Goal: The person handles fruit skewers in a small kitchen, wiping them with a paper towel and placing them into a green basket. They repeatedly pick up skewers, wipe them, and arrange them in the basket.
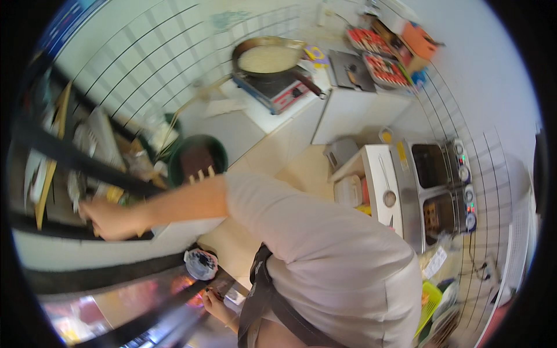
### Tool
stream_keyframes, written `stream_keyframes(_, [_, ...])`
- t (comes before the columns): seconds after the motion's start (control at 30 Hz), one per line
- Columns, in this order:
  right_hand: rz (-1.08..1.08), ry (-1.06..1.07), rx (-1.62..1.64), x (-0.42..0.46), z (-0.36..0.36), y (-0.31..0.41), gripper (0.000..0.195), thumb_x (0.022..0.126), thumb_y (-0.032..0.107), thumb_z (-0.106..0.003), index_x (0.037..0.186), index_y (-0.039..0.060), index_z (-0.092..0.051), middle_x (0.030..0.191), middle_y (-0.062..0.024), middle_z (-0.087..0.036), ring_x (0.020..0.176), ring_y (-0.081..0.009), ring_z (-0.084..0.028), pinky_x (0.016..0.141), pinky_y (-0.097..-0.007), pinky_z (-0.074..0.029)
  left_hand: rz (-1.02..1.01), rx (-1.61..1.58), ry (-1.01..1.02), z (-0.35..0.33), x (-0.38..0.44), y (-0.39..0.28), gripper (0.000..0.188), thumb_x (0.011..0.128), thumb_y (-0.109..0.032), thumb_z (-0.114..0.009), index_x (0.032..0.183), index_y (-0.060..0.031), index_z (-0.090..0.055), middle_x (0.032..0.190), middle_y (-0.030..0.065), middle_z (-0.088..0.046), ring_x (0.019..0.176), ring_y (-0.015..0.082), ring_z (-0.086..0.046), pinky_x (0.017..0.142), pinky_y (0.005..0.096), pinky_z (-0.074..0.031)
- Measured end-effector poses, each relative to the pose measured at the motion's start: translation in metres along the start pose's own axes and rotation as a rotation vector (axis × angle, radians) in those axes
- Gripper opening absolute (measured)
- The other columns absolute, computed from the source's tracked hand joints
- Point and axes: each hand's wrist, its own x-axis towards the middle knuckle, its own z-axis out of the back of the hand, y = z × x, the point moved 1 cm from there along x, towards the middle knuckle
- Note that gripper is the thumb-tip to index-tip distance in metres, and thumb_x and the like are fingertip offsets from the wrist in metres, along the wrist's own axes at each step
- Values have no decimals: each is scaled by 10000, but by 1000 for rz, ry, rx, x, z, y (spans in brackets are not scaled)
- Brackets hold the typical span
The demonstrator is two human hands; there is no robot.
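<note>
My right hand [114, 219] reaches into a dark-framed shelf [87, 169] on the left and is blurred. Its fingertips are beside a clear plastic wrapper [76, 191]; whether they grip it is unclear. Packets and bags crowd the shelf around it. Lower down, my left hand [216, 306] has curled fingers against something small and dark, too unclear to name. Just above that hand stands a whitish tub [201, 264] with dark matter inside. Beyond my right forearm is a dark green bucket [198, 156], partly hidden by the arm.
A frying pan [267, 58] with pale contents sits on a portable gas stove [280, 93]. Two trays of red-and-white food [385, 69] lie beyond a lidded metal unit [351, 71]. On the right stands a twin deep fryer [431, 191], near a strainer [389, 199] and a yellow-green basket [431, 300].
</note>
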Motion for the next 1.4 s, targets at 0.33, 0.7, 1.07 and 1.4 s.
stream_keyframes(0.33, [-460,-140,-492,-257,244,15,173,731,250,-557,689,83,-573,825,-150,-608,827,-343,-575,665,-470,-422,53,38,1069,-327,4,-29,136,917,-170,-461,812,-83,-463,758,24,-456,647,113,-464,620,246,-418])
stream_keyframes(0.7, [-1552,-907,-1361,-424,396,-20,356,741,326,-525,916,36,-636,901,-177,-636,923,-326,-599,787,-430,-481,829,446,1893,-505,-156,17,217,939,-187,-446,1088,-53,-529,1060,96,-562,871,167,-598,826,294,-468])
stream_keyframes(1.07, [-1319,-1766,-70,-571,142,60,468,943,360,-400,1258,31,-507,1262,-178,-530,1193,-296,-484,1007,-327,-355,-364,1155,2999,-521,-94,132,445,960,-217,-433,1349,-16,-357,1299,125,-484,1092,254,-537,947,325,-398])
stream_keyframes(1.4, [-1459,-1530,-242,-636,123,98,339,947,202,-432,1221,15,-503,1083,-116,-553,943,-201,-501,812,-293,-366,-855,1298,2645,-498,-131,71,278,829,-294,-548,890,-41,-644,828,162,-652,791,308,-631,706,397,-488])
